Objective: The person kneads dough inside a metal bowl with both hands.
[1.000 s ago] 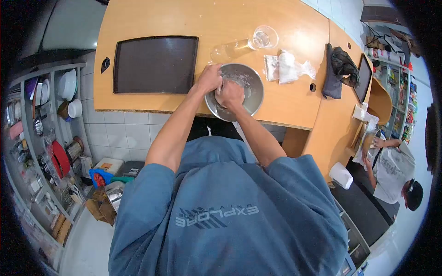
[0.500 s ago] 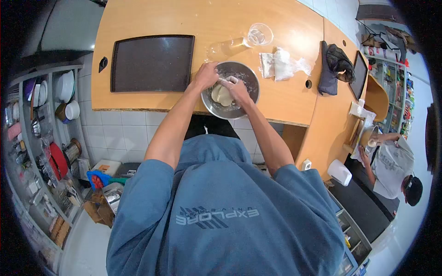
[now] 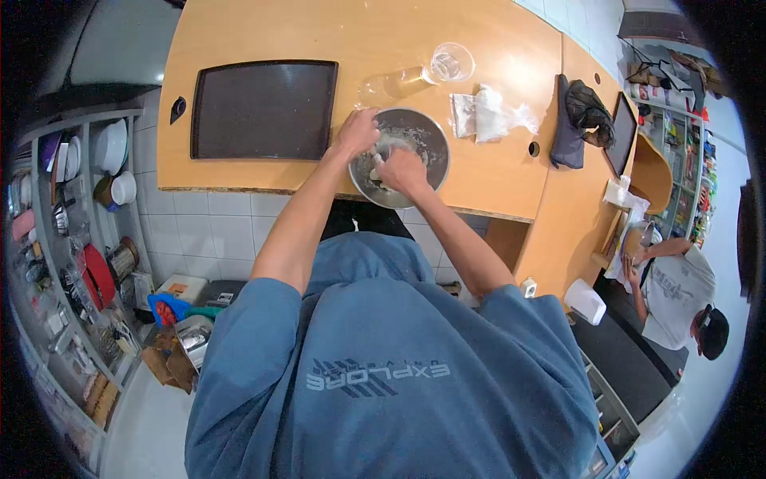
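A metal mixing bowl (image 3: 437,137) stands at the front edge of the wooden table. At its left rim, my left hand (image 3: 358,132) is closed, gripping the edge. Inside the bowl my right hand (image 3: 402,170) presses down with curled fingers on pale dough (image 3: 375,171). The hand covers most of the dough, and its fingers are partly smeared by motion. Bits of dough or flour cling to the bowl's inner wall.
A dark baking tray (image 3: 263,112) lies left of the bowl. Behind the bowl are a clear plastic cup (image 3: 452,62) and bags of white powder (image 3: 490,113). A dark oven mitt (image 3: 568,136) lies farther right. Another person (image 3: 674,279) works at the far right.
My right hand has moved from the upper side of the dough down onto it, covering more of it. My left hand stays on the rim. The other person's hands have shifted slightly.
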`<state>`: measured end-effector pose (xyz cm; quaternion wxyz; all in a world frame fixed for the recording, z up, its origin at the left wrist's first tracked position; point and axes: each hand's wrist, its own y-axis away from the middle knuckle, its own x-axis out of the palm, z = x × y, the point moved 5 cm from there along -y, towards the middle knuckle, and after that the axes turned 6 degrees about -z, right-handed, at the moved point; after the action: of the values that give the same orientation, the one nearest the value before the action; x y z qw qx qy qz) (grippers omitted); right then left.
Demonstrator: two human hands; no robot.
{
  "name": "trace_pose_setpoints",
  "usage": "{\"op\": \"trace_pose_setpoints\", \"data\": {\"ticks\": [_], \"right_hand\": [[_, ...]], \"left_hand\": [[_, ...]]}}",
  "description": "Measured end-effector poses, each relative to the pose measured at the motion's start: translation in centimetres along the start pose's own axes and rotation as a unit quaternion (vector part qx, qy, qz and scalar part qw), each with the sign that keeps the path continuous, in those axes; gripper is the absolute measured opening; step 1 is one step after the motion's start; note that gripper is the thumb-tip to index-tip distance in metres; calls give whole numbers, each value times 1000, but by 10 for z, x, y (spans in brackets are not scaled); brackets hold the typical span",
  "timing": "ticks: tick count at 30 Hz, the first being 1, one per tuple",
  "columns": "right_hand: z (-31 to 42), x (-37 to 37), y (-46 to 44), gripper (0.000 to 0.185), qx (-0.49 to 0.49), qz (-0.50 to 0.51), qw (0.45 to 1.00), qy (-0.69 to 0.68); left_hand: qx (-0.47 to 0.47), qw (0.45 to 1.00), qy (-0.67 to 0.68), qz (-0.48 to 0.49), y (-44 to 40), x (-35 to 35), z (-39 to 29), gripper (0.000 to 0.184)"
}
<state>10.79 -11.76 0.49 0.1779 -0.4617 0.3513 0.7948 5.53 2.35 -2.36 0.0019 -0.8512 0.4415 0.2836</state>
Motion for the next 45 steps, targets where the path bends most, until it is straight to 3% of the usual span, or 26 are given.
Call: {"op": "trace_pose_setpoints", "data": {"ticks": [3, 10, 13, 16, 22, 25, 29, 31, 34, 37, 43, 45], "right_hand": [[3, 7, 6, 42, -34, -28, 999, 8], [-7, 26, -2, 29, -113, -143, 983, 19], [-10, 29, -20, 25, -114, -47, 990, 61], [-8, 30, -36, 27, -135, -58, 988, 43], [-8, 20, -45, 39, -15, 19, 999, 32], [-22, 22, -43, 43, 20, 14, 997, -74], [-46, 41, -45, 51, -4, 38, 990, -133], [-28, 8, -34, 55, 7, 65, 979, -195], [-10, -7, -23, 58, -48, 152, 984, -78], [-7, -7, -26, 62, -56, 208, 976, -45], [-3, -13, -17, 67, -88, 206, 965, -138], [-15, -2, -22, 66, 28, 224, 971, -81]], "left_hand": [[3, 1000, -7, 18, 3, -1, -3, 48], [-17, 999, -26, 16, 3, -6, -13, 46], [13, 1000, -11, -11, 0, 1, -2, 43], [12, 1000, -27, 0, 1, -2, -4, 42], [10, 999, -46, -7, 1, -4, -11, 40], [-5, 999, -46, 10, 6, -7, -18, 37], [21, 999, -27, 6, 2, 0, -4, 39], [19, 1000, -19, 5, -2, 2, -2, 39], [2, 999, -34, 12, 0, 2, -2, 39], [11, 999, -42, 16, 3, 1, -6, 39], [25, 999, -29, 6, 6, -7, -12, 38], [32, 999, -38, 5, 7, -8, -13, 38]]}}
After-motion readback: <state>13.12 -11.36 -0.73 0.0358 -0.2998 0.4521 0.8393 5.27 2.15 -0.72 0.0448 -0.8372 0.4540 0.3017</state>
